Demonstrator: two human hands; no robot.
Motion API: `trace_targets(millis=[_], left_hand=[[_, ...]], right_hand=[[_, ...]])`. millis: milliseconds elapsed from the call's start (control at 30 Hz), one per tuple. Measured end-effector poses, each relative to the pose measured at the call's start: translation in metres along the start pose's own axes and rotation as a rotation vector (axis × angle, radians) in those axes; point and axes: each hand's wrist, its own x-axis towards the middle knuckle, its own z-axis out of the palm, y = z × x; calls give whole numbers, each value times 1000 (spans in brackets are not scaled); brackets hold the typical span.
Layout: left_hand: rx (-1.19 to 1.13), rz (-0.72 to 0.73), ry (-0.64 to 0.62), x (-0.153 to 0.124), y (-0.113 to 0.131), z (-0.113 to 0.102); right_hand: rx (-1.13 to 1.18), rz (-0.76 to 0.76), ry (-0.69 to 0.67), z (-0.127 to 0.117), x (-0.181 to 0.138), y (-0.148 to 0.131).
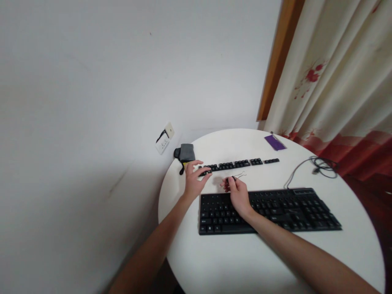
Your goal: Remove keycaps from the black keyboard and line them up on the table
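Observation:
My left hand [193,179] is at the left end of a row of loose black keycaps [226,166], its thumb and index finger closed around a keycap [204,173]. My right hand [239,194] grips a small wire keycap puller [241,174]; its dark handle is mostly hidden by the fingers, and thin wire prongs stick out to the right. Beneath my right hand and wrist lies a black keyboard [284,211] on the round white table [226,261]. Keycaps appear to be off along part of its upper left edge, though details are blurred.
A grey and black object [186,152] stands by the wall at the table's left edge. A purple flat item [275,142] lies at the back right. The keyboard's coiled cable [325,165] rests near the right edge. Beyond are a wall socket [162,143] and a curtain [337,90].

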Motion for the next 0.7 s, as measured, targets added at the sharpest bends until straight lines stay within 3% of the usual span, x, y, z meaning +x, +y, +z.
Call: trace_targets(millis=[67,200,367,700], left_hand=[[66,-61,-21,11,-5,0],[137,-66,-197,21,-15,10],[149,-104,-292,5,-31,22],[165,-107,-391,-8,-44,24]], right_hand=[[0,1,2,0,0,-1],[5,3,3,0,0,0],[13,24,0,0,0,1],[7,29,2,-2,-1,1]])
